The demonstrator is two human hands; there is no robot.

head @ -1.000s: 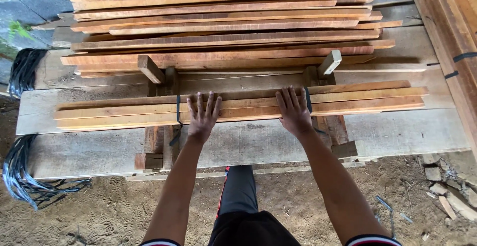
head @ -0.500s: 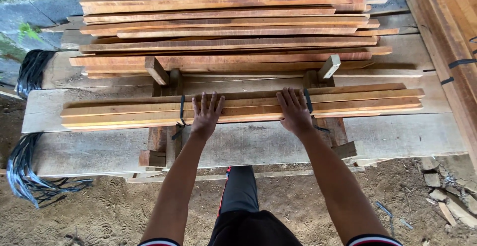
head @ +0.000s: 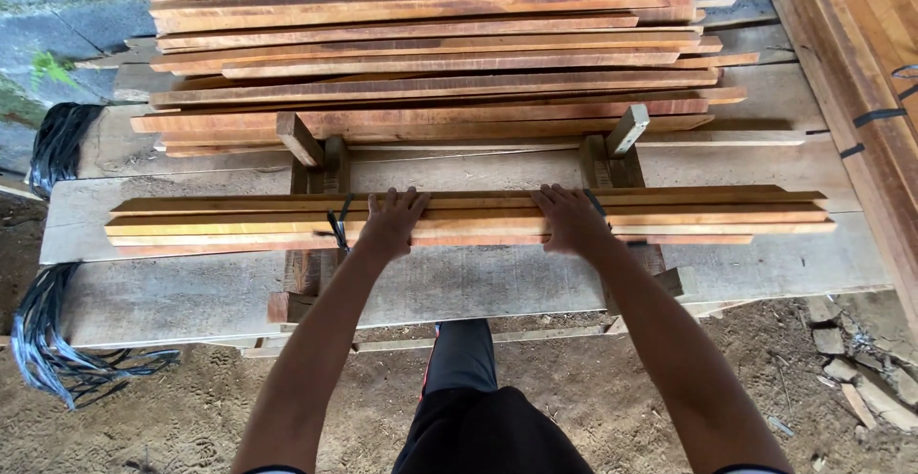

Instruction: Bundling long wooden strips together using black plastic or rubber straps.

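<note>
Ground: bare sandy dirt (head: pixel 191 407) fills the lower part of the frame, with broken stone bits (head: pixel 851 359) at lower right.
Wall: grey mossy concrete (head: pixel 57 15) in the upper left corner.
Tabletop: wide pale grey planks (head: pixel 172 292) laid crosswise through the middle of the frame, resting on short wooden blocks (head: pixel 287 304).
Back stack: a big pile of long reddish-brown slats (head: pixel 430 53) across the upper half, ends uneven.
Right stack: more timber (head: pixel 861 63) runs down the right edge, bound with dark straps (head: pixel 880 116).
Cord: black strapping (head: pixel 48 340) hangs in a tangle at the left edge.
Uprights: two short wooden posts (head: pixel 612 149) stand just behind the near bundle.
Packages, labels, signs: none that I can make out.
Bundle: a flat layer of yellowish slats (head: pixel 478 218) lies lengthwise on the tabletop at mid-frame, with a black strap (head: pixel 337 230) looped by the left hand.
Left hand: left hand (head: pixel 392 223) lies palm down on the bundle, fingers spread, left of centre.
Right hand: right hand (head: pixel 572 220) lies flat on the same slats, fingers spread, right of centre.
</note>
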